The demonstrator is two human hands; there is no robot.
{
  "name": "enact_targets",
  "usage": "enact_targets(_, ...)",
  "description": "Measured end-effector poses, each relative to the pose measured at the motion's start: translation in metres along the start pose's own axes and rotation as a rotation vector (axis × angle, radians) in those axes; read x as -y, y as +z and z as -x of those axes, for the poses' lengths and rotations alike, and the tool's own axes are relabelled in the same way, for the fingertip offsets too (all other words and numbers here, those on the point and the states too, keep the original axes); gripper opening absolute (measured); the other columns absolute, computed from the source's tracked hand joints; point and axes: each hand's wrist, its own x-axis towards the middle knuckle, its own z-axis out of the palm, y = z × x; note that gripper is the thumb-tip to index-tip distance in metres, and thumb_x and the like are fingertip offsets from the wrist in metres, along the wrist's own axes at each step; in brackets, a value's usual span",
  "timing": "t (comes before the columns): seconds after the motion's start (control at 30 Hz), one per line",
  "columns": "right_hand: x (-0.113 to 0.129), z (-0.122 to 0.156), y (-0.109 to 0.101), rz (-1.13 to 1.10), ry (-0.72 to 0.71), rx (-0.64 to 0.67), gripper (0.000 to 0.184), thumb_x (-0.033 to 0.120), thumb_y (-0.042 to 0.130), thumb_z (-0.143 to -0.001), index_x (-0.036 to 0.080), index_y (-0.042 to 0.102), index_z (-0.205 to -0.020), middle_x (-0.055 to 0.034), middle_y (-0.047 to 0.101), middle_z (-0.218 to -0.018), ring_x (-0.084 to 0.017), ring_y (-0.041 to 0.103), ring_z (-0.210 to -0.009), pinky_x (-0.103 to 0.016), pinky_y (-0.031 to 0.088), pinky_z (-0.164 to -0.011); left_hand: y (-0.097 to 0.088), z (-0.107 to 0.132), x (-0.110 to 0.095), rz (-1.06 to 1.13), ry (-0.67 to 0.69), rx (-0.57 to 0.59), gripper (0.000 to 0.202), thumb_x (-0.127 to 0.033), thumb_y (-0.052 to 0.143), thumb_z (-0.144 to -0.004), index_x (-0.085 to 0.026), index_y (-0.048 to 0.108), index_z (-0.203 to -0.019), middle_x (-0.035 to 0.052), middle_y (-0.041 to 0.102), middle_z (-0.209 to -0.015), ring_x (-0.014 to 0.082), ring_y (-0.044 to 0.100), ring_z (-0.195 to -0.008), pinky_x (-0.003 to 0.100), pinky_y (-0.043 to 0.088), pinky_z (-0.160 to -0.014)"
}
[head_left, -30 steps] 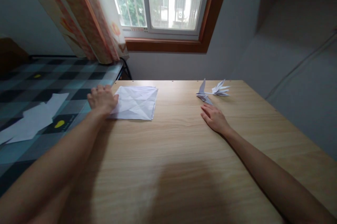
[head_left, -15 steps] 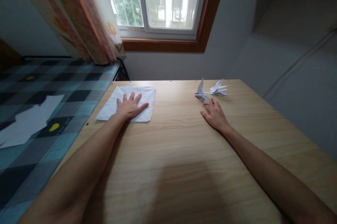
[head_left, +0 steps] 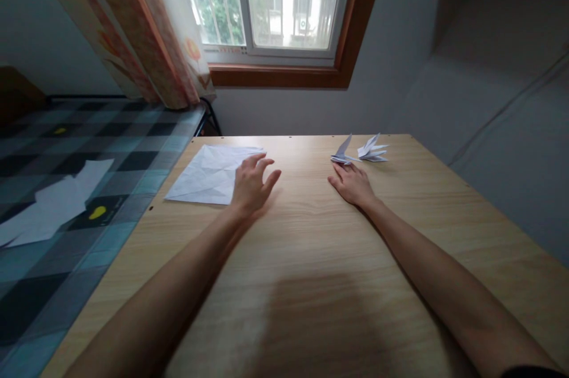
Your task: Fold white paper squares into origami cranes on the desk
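My left hand [head_left: 252,185] is over the right edge of a creased sheet of white paper [head_left: 202,175], its fingers apart and slightly bent, with nothing in them. The hand hides part of the sheet's right side. My right hand [head_left: 354,184] rests low on the table, thumb spread to the left and fingertips against the near side of a folded paper crane [head_left: 342,156]. One wing of the crane points up. Just right of it stands a second folded paper crane [head_left: 372,150], which my hand does not touch.
The wooden table [head_left: 284,236] reaches back towards the wall under a window [head_left: 288,5]. To the left is a bed with a checked cover [head_left: 146,129], where loose white paper pieces [head_left: 57,203] lie. A curtain [head_left: 146,40] hangs above the bed's far end.
My left hand has left its flat spot on the paper sheet and moved right to the sheet's edge. My right hand has shifted slightly left, and the nearer crane's shape and angle have changed.
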Motion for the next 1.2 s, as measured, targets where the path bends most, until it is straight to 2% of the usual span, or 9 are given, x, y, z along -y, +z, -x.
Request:
enact_targets(0.17, -0.003, 0.003, 0.001, -0.049, -0.061, -0.093, 0.05, 0.034, 0.039, -0.098, 0.01, 0.053, -0.139, -0.0159, 0.056, -0.142, -0.03, 0.051, -0.13, -0.045, 0.038, -0.109, 0.027, 0.027, -0.045, 0.235, -0.072, 0.074, 0.029, -0.037, 0.05, -0.095, -0.017, 0.062, -0.113, 0.0126, 0.064, -0.12, 0.0277, 0.058, -0.114, 0.047, 0.045, -0.101)
enact_targets(0.37, -0.003, 0.008, -0.001, -0.214, -0.146, -0.333, 0.036, 0.022, 0.044, -0.095, 0.014, 0.068, -0.121, -0.0148, 0.067, -0.128, -0.028, 0.062, -0.117, -0.044, 0.045, -0.104, 0.021, 0.036, -0.044, 0.333, 0.082, 0.08, 0.026, -0.029, 0.058, -0.09, -0.018, 0.06, -0.113, 0.0112, 0.064, -0.118, 0.0258, 0.058, -0.114, 0.045, 0.047, -0.102)
enact_targets(0.5, 0.019, 0.027, -0.003, -0.533, -0.267, -0.48, 0.023, 0.022, 0.053, -0.092, 0.019, 0.074, -0.099, -0.0104, 0.075, -0.104, -0.023, 0.069, -0.099, -0.037, 0.053, -0.092, 0.022, 0.035, -0.042, 0.447, -0.012, 0.097, 0.046, -0.033, 0.072, -0.08, -0.017, 0.058, -0.121, 0.0117, 0.064, -0.119, 0.0246, 0.061, -0.108, 0.042, 0.052, -0.093)
enact_targets(0.7, 0.069, 0.062, -0.011, -0.751, -0.457, -0.31, 0.019, 0.023, 0.055, -0.091, 0.025, 0.072, -0.083, -0.0048, 0.076, -0.094, -0.02, 0.069, -0.09, -0.037, 0.053, -0.087, 0.021, 0.034, -0.047, 0.605, -0.132, 0.183, 0.063, -0.038, 0.081, -0.069, -0.016, 0.061, -0.124, 0.01, 0.071, -0.107, 0.0214, 0.066, -0.09, 0.034, 0.052, -0.078)
enact_targets(0.83, 0.083, 0.066, -0.015, -0.743, -0.369, -0.299, 0.02, 0.02, 0.051, -0.09, 0.024, 0.068, -0.081, -0.0044, 0.074, -0.09, -0.022, 0.066, -0.091, -0.04, 0.05, -0.09, 0.018, 0.036, -0.049, 0.709, -0.105, 0.243, 0.041, -0.029, 0.074, -0.074, -0.018, 0.066, -0.113, 0.0068, 0.073, -0.098, 0.0187, 0.066, -0.082, 0.03, 0.05, -0.072)
enact_targets(0.97, 0.083, 0.062, -0.017, -0.774, -0.181, -0.448, 0.014, 0.028, 0.053, -0.089, 0.023, 0.061, -0.1, -0.0081, 0.067, -0.101, -0.024, 0.061, -0.1, -0.041, 0.048, -0.092, 0.02, 0.033, -0.049, 0.83, -0.201, 0.193, 0.031, -0.02, 0.067, -0.073, -0.019, 0.063, -0.105, 0.0019, 0.071, -0.087, 0.0153, 0.064, -0.077, 0.026, 0.047, -0.068)
enact_targets(1.07, 0.082, 0.061, -0.014, -0.945, 0.004, -0.544, 0.038, 0.038, 0.066, -0.08, 0.022, 0.052, -0.111, -0.0107, 0.059, -0.114, -0.024, 0.059, -0.102, -0.04, 0.05, -0.089, 0.024, 0.03, -0.052, 1.01, -0.344, 0.098, 0.027, -0.022, 0.07, -0.068, -0.02, 0.054, -0.09, -0.0036, 0.061, -0.074, 0.0121, 0.059, -0.067, 0.022, 0.044, -0.059)
enact_targets(1.13, 0.083, 0.06, -0.011, -1.184, 0.047, -0.418, 0.045, 0.044, 0.071, -0.075, 0.023, 0.049, -0.109, -0.0077, 0.061, -0.107, -0.022, 0.061, -0.09, -0.037, 0.052, -0.079, 0.026, 0.03, -0.056, 1.11, -0.412, 0.061, 0.03, -0.024, 0.073, -0.065, -0.021, 0.047, -0.08, -0.0056, 0.055, -0.07, 0.0102, 0.056, -0.062, 0.021, 0.043, -0.056)
enact_targets(1.2, 0.085, 0.061, -0.007, -1.392, 0.015, -0.182, 0.042, 0.047, 0.071, -0.075, 0.023, 0.052, -0.103, -0.0032, 0.063, -0.092, -0.018, 0.061, -0.076, -0.033, 0.052, -0.069, 0.027, 0.031, -0.06, 1.146, -0.427, 0.078, 0.03, -0.026, 0.074, -0.065, -0.02, 0.046, -0.074, -0.0051, 0.054, -0.069, 0.0094, 0.054, -0.06, 0.021, 0.043, -0.056)
